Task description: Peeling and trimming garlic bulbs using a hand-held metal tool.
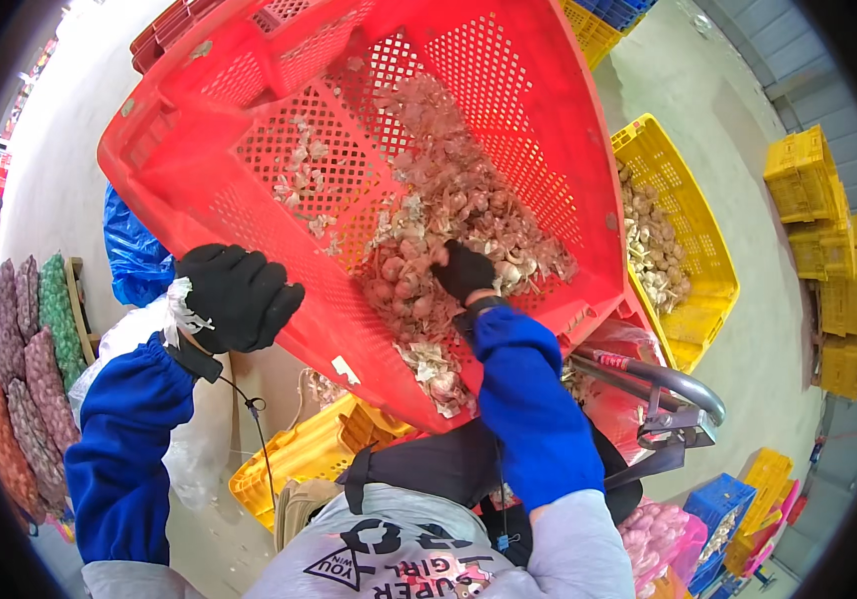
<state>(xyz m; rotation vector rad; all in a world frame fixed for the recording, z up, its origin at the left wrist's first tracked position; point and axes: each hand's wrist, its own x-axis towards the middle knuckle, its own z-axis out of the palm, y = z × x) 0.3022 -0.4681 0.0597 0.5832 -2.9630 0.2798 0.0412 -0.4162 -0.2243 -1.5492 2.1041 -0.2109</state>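
Note:
A large red plastic crate (586, 247) with perforated walls lies tilted before me. Loose garlic bulbs (410, 273) and papery skins (443, 168) form a long heap along its inside. My right hand (466, 271), in a black glove, reaches into this heap among the bulbs. Its fingertips are partly hidden, so whether they grip a bulb is unclear. Raised near the crate's left rim is my left hand (241, 299), also black-gloved, with its fingers curled. Its palm is turned away from view. A white papery shred (187, 307) hangs at that wrist.
A yellow crate (687, 262) of garlic stands right of the red one. Close to my right arm juts a bent metal tube (687, 393). Another yellow crate (309, 442) sits below left. Filled mesh sacks (5, 314) line the far left; yellow crates (822, 254) are stacked far right.

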